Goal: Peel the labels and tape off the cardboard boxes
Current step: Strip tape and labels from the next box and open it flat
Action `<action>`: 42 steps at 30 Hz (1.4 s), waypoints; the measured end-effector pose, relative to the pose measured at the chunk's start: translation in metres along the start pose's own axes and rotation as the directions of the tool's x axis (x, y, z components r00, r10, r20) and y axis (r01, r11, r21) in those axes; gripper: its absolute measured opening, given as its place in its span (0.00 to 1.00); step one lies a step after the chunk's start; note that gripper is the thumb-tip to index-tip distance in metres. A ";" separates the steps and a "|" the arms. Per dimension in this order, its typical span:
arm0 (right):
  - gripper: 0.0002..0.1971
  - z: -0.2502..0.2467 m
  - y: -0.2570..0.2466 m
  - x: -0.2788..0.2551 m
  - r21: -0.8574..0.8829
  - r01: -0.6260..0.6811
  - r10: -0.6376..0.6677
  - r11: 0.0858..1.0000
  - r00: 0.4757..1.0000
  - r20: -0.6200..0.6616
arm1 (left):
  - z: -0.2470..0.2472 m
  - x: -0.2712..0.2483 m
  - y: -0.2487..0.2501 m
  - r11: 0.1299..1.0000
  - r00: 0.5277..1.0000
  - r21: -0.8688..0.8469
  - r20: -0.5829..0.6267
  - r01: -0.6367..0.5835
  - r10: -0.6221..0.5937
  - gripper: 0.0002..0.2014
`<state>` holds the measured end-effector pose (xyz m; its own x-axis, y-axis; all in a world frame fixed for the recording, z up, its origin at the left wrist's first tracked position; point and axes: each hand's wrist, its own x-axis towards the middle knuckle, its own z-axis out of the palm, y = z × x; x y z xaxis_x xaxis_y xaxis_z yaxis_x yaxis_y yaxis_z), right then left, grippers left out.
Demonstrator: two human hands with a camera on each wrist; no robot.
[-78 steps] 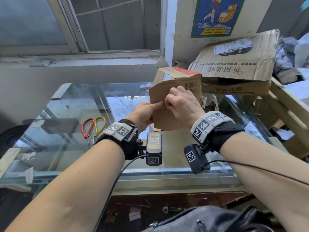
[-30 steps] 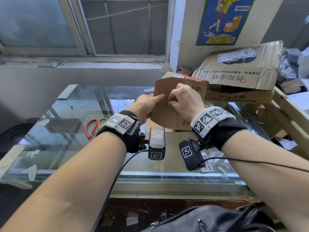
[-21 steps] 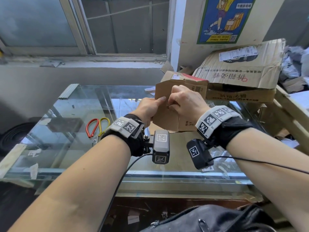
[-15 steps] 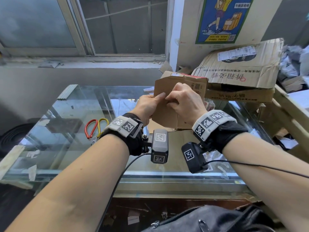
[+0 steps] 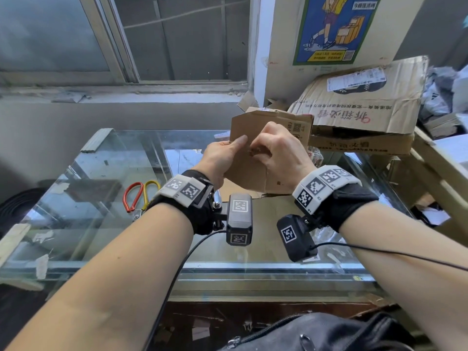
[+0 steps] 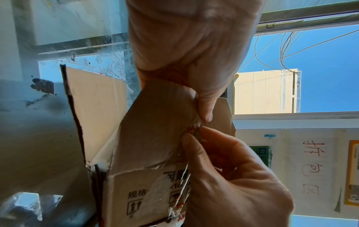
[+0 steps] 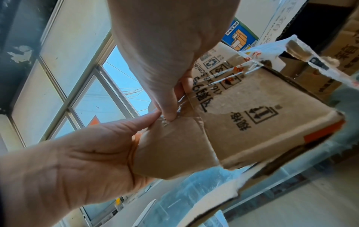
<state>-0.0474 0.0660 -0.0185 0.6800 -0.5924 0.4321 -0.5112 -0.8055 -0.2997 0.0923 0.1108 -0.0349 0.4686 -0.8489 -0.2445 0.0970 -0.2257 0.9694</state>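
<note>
A small brown cardboard box (image 5: 243, 127) is held up above the glass table. My left hand (image 5: 220, 158) grips one of its flaps, the thumb lying across the near face of the cardboard (image 6: 151, 122). Beside that thumb, my right hand (image 5: 281, 153) pinches a strip of clear tape with red print (image 6: 192, 129) between thumb and forefinger. In the right wrist view thin strands of tape (image 7: 229, 73) stretch across the printed side of the box (image 7: 252, 122). The far sides of the box are hidden.
Red and yellow scissors (image 5: 140, 196) lie on the glass table (image 5: 101, 224) to the left. Larger flattened boxes (image 5: 359, 117), one bearing a white label (image 5: 357, 78), are stacked at the back right. A wooden frame (image 5: 435, 178) stands right, a black bag (image 5: 329, 335) below.
The box has been lifted a little and tipped, so its red-taped top no longer shows. Both hands have stayed on it, the right fingers working at the tape.
</note>
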 end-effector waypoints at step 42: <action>0.07 -0.011 -0.003 0.000 0.005 0.170 -0.168 0.985 0.972 0.165 | -0.002 -0.007 -0.005 0.999 0.999 0.023 -0.027 0.023 -0.022 0.20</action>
<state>-0.0516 0.0690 -0.0084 0.8338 -0.4428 0.3296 -0.3855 -0.8945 -0.2264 0.0905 0.1188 -0.0380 0.4902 -0.8303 -0.2653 0.0877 -0.2559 0.9627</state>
